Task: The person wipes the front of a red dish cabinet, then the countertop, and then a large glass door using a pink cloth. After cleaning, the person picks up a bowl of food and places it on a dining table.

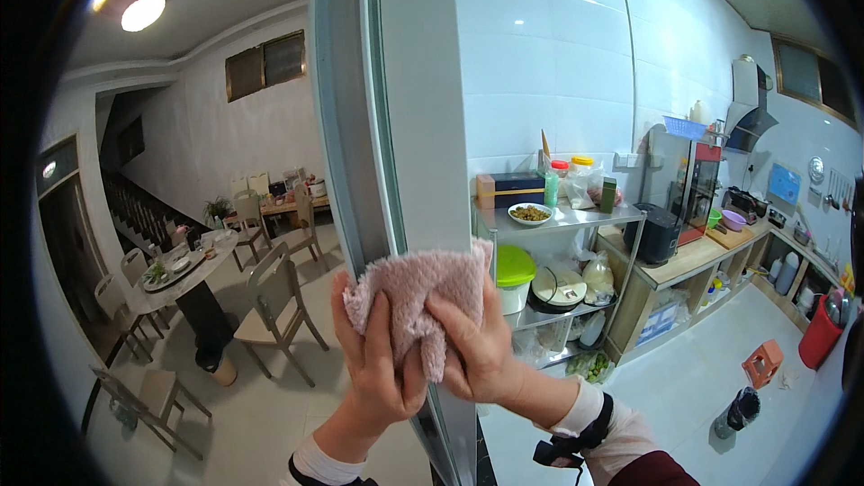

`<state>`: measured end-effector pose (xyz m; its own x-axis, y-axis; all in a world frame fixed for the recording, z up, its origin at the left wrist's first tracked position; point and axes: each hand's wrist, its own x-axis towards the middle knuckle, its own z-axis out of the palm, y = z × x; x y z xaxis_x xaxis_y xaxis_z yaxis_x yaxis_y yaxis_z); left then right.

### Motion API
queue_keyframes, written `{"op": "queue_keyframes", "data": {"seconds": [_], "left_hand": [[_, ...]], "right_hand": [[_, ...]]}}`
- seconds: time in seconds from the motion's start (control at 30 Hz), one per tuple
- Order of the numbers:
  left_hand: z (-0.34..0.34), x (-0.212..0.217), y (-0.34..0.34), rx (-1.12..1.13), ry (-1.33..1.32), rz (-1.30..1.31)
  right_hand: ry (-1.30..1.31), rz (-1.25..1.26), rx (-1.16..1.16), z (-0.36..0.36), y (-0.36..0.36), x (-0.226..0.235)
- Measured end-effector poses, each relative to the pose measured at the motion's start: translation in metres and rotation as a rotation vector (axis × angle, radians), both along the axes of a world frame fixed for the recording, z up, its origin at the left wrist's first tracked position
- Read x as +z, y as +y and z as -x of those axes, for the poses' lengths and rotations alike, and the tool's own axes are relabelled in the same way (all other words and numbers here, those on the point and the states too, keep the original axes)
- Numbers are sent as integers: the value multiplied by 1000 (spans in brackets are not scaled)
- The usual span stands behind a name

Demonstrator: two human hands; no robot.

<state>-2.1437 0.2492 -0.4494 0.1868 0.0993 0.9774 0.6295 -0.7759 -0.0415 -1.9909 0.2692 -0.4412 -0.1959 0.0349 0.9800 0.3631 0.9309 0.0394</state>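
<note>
A fluffy pink cleaning cloth point(417, 290) is pressed against the grey door frame point(416, 108) that stands upright in the middle of the view. My left hand point(380, 355) grips the cloth's left part, fingers pointing up along the frame's left edge. Closed on the right part of the same cloth is my right hand point(475, 346), its fingers bent over the fabric. Both hands meet close together below the cloth's centre. The cloth wraps across the frame's face, hiding that stretch of it.
To the right, a metal shelf point(562, 220) holds a dish, jars and a green-lidded bucket point(515, 277). Beyond are a kitchen counter point(668, 272), an orange stool point(763, 363) and a small bin point(740, 409). Leftward stand a dining table point(193, 272) and several chairs point(277, 301).
</note>
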Motion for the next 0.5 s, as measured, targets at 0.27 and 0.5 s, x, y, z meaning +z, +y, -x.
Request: {"op": "queue_keyframes", "data": {"seconds": [0.27, 0.5], "left_hand": [[7, -92, 3, 2, 44, 113], [12, -154, 4, -9, 70, 137]], "right_hand": [[-28, 159, 109, -2, 0, -90], [-91, 154, 119, -8, -4, -143]]}}
